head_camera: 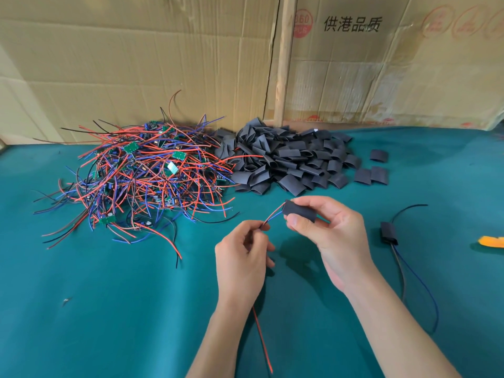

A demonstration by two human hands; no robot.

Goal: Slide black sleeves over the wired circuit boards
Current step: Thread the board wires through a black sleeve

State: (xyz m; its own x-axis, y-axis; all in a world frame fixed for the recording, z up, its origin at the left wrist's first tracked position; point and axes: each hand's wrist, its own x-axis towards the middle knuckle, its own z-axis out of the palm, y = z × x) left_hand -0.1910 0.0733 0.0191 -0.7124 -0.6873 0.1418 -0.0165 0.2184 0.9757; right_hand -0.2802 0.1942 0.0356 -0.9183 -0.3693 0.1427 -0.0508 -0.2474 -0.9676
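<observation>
The right hand (327, 233) pinches a black sleeve (299, 211) above the desk (109, 309). The left hand (242, 257) pinches the red and blue wires (272, 214) that come out of the sleeve's left end. I think the board is already inside, though it is hidden. Next the sleeve needs centering, then goes beside the finished piece (388, 232). The sleeve looks matte, flat and a little creased. Many boards (131, 170) and sleeves (286, 159) wait in piles.

Right hand (331, 230) grips black sleeve (299, 211); left hand (241, 255) pinches wires (273, 214).
</observation>
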